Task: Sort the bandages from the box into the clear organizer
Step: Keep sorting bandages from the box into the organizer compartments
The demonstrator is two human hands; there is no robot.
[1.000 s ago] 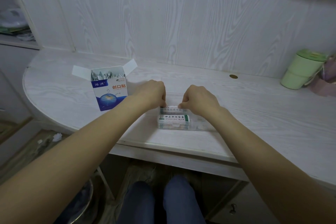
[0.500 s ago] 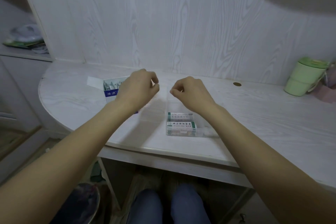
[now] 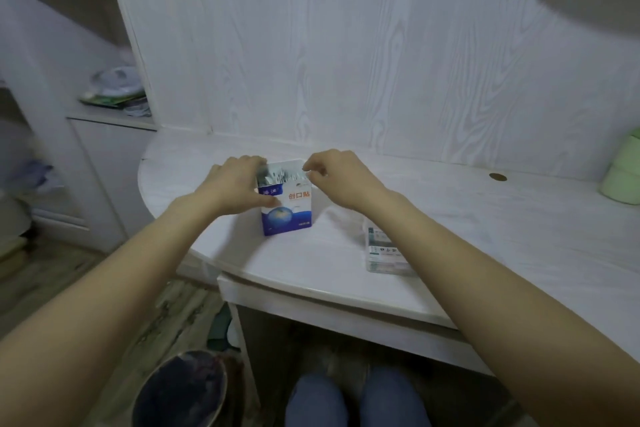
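The blue-and-white bandage box (image 3: pixel 289 213) stands upright on the white desk (image 3: pixel 485 225), its top open with several wrapped bandages (image 3: pixel 282 177) showing inside. My left hand (image 3: pixel 235 185) grips the box's left side, thumb across its front. My right hand (image 3: pixel 341 180) has its fingers curled, the fingertips pinched at the box's upper right rim. The clear organizer (image 3: pixel 382 255) lies near the front edge to the right, partly hidden under my right forearm, with printed bandage packets in it.
A green cup (image 3: pixel 623 173) stands at the far right by the wall, and a small brown disc (image 3: pixel 498 177) lies on the desk. Shelves with clutter (image 3: pixel 114 94) are at the left. A dark bin (image 3: pixel 180 392) sits on the floor beside my knees.
Both hands have left the organizer and moved left to the bandage box. The view has swung left, so the organizer now lies off to the right.
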